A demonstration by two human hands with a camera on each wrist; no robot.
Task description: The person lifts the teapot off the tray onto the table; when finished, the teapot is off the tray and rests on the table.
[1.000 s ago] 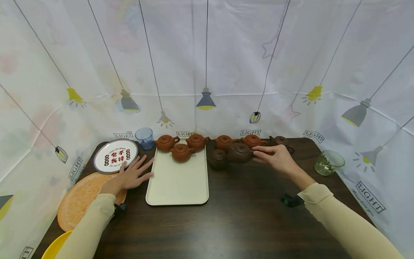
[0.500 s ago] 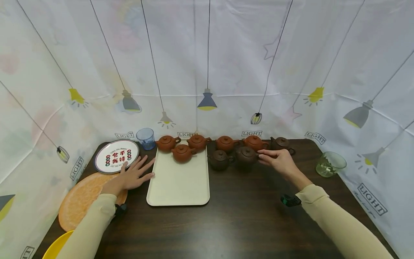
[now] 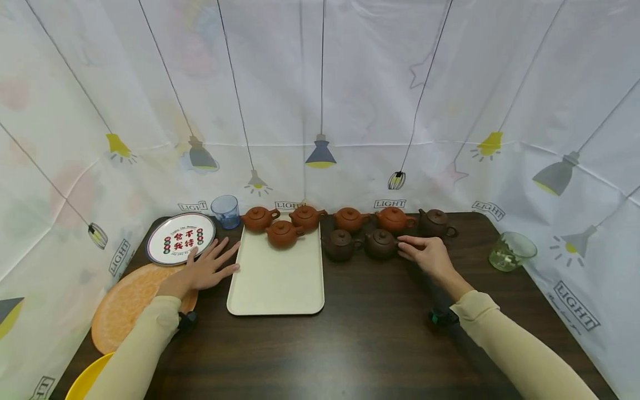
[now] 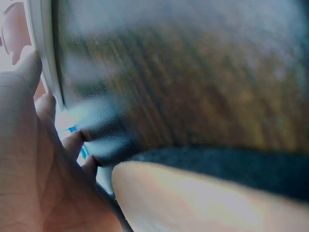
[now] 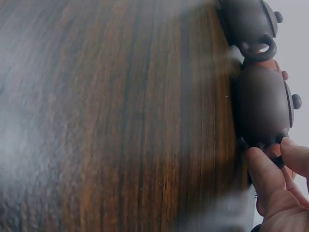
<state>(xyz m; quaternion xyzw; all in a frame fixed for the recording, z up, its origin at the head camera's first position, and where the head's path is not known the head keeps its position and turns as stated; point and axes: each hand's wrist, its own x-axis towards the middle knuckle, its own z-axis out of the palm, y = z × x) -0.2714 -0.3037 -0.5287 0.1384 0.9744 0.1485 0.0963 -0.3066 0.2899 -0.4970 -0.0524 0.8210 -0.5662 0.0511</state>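
Note:
My right hand [image 3: 429, 256] pinches the handle of a dark brown teapot [image 3: 381, 244], which stands on the table; the right wrist view shows thumb and finger on that teapot [image 5: 264, 106]. Just left of it stands another dark brown teapot [image 3: 341, 245]. Behind them are two reddish teapots [image 3: 350, 220] and a third dark one [image 3: 434, 223]. My left hand [image 3: 202, 272] lies with spread fingers beside the cream tray [image 3: 275, 283], fingertips at its left edge. At the tray's far end sit three reddish teapots [image 3: 283, 234].
A white plate [image 3: 175, 253] with red characters and an orange round mat [image 3: 125, 311] lie at the left. A blue cup [image 3: 226, 212] stands at the back, a green glass [image 3: 511, 253] at the right edge. A yellow rim [image 3: 85, 380] shows at lower left.
My right hand has moved the dark teapot slightly right and set it down beside the other dark one, its fingers still on the handle. The left hand stays in place.

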